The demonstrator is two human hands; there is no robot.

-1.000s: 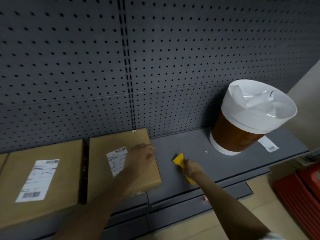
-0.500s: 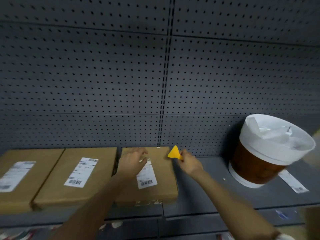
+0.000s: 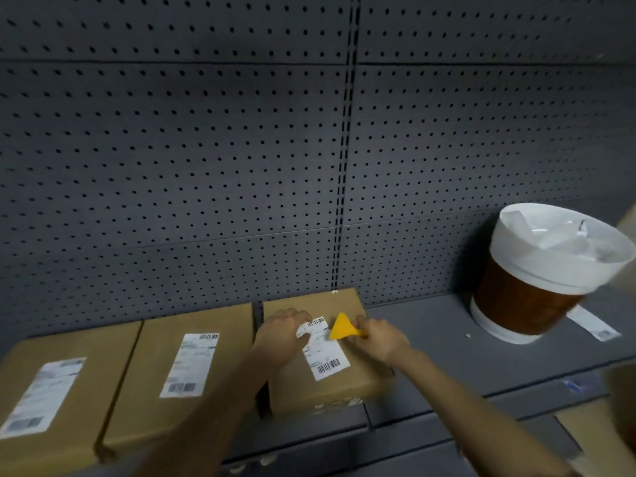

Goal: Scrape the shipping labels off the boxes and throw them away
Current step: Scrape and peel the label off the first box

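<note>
Three flat cardboard boxes lie side by side on a grey shelf point(image 3: 426, 335). The right box point(image 3: 347, 383) carries a white shipping label point(image 3: 325, 352). My left hand point(image 3: 280, 335) rests flat on that box, fingers on the label's left edge. My right hand point(image 3: 377, 339) grips a yellow scraper point(image 3: 340, 328), its wide blade lying at the label's upper right edge. The middle box point(image 3: 155, 401) and the left box point(image 3: 86, 373) each bear a label point(image 3: 191, 364), point(image 3: 41, 395). A brown bin point(image 3: 526, 304) with a white liner stands at the right.
A grey pegboard wall point(image 3: 206, 166) rises right behind the boxes. A loose label point(image 3: 595, 325) lies on the shelf beside the bin. A small white scrap point(image 3: 468, 336) sits on the shelf between the right box and the bin.
My right hand lifted the scraper off the shelf and carried it left onto the right box's label. My left hand slid onto the label's left side. The view shifted left, showing more boxes.
</note>
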